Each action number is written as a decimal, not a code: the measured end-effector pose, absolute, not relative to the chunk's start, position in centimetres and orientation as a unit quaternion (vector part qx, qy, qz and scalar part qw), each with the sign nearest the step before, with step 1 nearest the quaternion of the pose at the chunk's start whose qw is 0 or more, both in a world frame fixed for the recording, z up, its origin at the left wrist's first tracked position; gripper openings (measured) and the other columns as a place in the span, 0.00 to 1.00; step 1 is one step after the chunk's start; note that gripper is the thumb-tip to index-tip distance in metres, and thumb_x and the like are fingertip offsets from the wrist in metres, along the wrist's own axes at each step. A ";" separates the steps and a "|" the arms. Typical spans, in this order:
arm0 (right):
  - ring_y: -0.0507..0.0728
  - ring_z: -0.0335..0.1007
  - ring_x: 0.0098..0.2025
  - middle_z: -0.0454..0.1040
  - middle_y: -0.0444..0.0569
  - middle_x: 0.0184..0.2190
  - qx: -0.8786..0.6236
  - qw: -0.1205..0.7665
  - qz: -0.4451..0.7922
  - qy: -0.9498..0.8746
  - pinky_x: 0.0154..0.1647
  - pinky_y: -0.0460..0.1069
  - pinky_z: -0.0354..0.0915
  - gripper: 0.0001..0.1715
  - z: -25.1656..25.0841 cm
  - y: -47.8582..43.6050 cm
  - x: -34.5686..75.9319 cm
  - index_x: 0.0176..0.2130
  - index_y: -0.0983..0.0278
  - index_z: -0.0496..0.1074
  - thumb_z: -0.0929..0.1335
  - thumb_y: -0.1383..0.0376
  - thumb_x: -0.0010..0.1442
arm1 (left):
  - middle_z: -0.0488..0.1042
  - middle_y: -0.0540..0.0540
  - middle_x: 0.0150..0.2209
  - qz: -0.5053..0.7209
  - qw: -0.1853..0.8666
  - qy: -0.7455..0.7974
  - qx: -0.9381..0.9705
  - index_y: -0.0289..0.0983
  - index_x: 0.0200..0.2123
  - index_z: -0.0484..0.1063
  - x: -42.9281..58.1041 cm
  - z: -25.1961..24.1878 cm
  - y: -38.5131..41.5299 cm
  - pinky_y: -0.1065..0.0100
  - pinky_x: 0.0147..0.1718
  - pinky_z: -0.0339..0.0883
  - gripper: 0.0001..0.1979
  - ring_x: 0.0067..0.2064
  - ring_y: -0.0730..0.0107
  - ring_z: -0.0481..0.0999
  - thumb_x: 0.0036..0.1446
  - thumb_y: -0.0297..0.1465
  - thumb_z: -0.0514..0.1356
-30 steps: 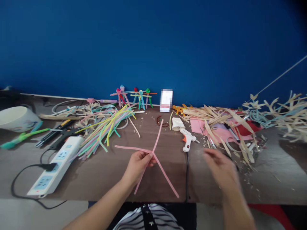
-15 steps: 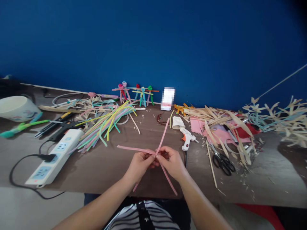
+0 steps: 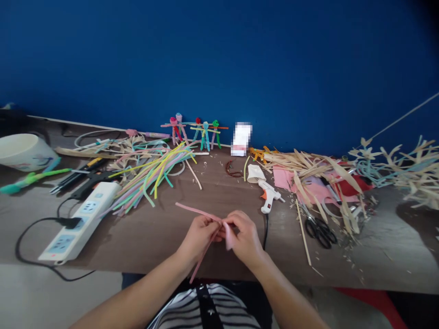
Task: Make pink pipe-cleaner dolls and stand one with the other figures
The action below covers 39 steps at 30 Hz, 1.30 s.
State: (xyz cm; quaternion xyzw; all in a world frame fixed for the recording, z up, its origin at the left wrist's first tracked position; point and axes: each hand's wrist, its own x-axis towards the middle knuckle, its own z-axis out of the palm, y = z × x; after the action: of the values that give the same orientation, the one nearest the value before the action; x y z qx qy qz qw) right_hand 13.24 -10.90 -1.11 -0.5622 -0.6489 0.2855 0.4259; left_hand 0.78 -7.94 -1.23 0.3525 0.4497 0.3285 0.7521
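Pink pipe cleaners (image 3: pixel 196 209) are held between my two hands above the front middle of the table. My left hand (image 3: pixel 201 235) pinches them near where they cross; one end sticks out to the upper left and another (image 3: pixel 200 262) hangs down toward me. My right hand (image 3: pixel 244 233) is closed on the same pipe cleaners, its thumb and finger at the crossing. A blurred pink length shows beside the right thumb. The exact twist between the fingertips is hidden. A white glue gun (image 3: pixel 269 196) lies just beyond my right hand.
Loose coloured pipe cleaners (image 3: pixel 154 176) and a power strip (image 3: pixel 80 224) lie to the left. Small pipe-cleaner figures (image 3: pixel 205 137) stand by the wall, beside a blurred phone (image 3: pixel 241 139). At right are black-handled scissors (image 3: pixel 320 232), a thin stick (image 3: pixel 303 233) and dried husk strips (image 3: pixel 291 162).
The pink lengths that pointed up and to the lower right no longer stick out; a blurred pink piece now shows by my right thumb. The left end tilts higher. Both hands stay together.
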 end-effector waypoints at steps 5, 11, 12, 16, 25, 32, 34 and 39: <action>0.52 0.65 0.27 0.71 0.47 0.28 -0.594 0.420 0.345 -0.593 0.27 0.46 0.61 0.07 -1.5 -10.7 13.5 0.32 0.63 0.70 0.63 0.67 0.51 | 0.74 0.45 0.20 0.308 0.737 0.461 0.387 0.31 0.25 0.70 0.6 -1.6 -7.7 0.75 0.21 0.62 0.11 0.23 0.72 0.73 0.42 0.35 0.60; 0.53 0.66 0.28 0.71 0.47 0.27 -0.609 0.418 0.325 -0.591 0.28 0.46 0.62 0.07 -1.2 -11.2 13.7 0.31 0.63 0.70 0.63 0.67 0.51 | 0.75 0.45 0.25 0.307 0.687 0.465 0.467 0.32 0.30 0.70 0.1 -1.9 -8.0 0.73 0.23 0.63 0.11 0.29 0.67 0.74 0.43 0.33 0.60; 0.54 0.66 0.29 0.71 0.47 0.27 -0.603 0.411 0.317 -0.606 0.29 0.46 0.62 0.07 -1.1 -11.3 13.7 0.30 0.63 0.70 0.63 0.68 0.52 | 0.74 0.45 0.25 0.309 0.681 0.463 0.476 0.32 0.30 0.70 0.0 -1.9 -8.1 0.73 0.23 0.63 0.11 0.29 0.68 0.74 0.42 0.33 0.60; 0.55 0.66 0.31 0.71 0.48 0.28 -0.598 0.400 0.270 -0.641 0.33 0.48 0.62 0.08 -0.7 -11.9 13.2 0.30 0.62 0.70 0.62 0.69 0.52 | 0.73 0.48 0.22 0.330 0.668 0.450 0.493 0.33 0.25 0.70 0.0 -1.7 -8.3 0.72 0.25 0.64 0.06 0.26 0.70 0.72 0.42 0.30 0.60; 0.52 0.67 0.27 0.71 0.46 0.24 -0.588 0.404 0.224 -0.664 0.30 0.46 0.62 0.06 -0.8 -12.0 13.2 0.29 0.63 0.69 0.62 0.69 0.51 | 0.70 0.50 0.19 0.329 0.648 0.448 0.521 0.33 0.22 0.67 -0.3 -2.2 -8.6 0.73 0.24 0.62 0.04 0.23 0.74 0.70 0.44 0.29 0.57; 0.52 0.67 0.28 0.72 0.47 0.24 -0.578 0.415 0.215 -0.669 0.31 0.45 0.62 0.08 -1.5 -11.8 13.3 0.27 0.64 0.69 0.62 0.68 0.53 | 0.70 0.50 0.19 0.318 0.663 0.453 0.504 0.33 0.22 0.66 -0.2 -2.0 -8.5 0.73 0.22 0.62 0.06 0.22 0.72 0.70 0.43 0.31 0.58; 0.52 0.68 0.29 0.73 0.47 0.26 -0.578 0.415 0.237 -0.661 0.32 0.45 0.63 0.07 -1.3 -11.7 13.4 0.31 0.64 0.70 0.63 0.68 0.52 | 0.70 0.50 0.18 0.312 0.667 0.461 0.495 0.33 0.21 0.66 -0.2 -1.7 -8.4 0.72 0.22 0.62 0.06 0.22 0.72 0.70 0.43 0.31 0.58; 0.52 0.69 0.28 0.73 0.46 0.25 -0.581 0.402 0.240 -0.666 0.30 0.45 0.63 0.08 -1.0 -11.6 13.5 0.31 0.64 0.70 0.62 0.66 0.53 | 0.71 0.49 0.19 0.319 0.650 0.458 0.516 0.33 0.21 0.67 -0.1 -1.7 -8.4 0.72 0.25 0.63 0.05 0.24 0.72 0.71 0.43 0.30 0.58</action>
State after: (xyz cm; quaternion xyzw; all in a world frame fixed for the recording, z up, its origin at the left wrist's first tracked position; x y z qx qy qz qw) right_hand 13.52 -11.60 -1.04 -0.5806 -0.6663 0.2403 0.4016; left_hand -0.12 -8.35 -1.72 0.5157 0.4576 0.3188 0.6504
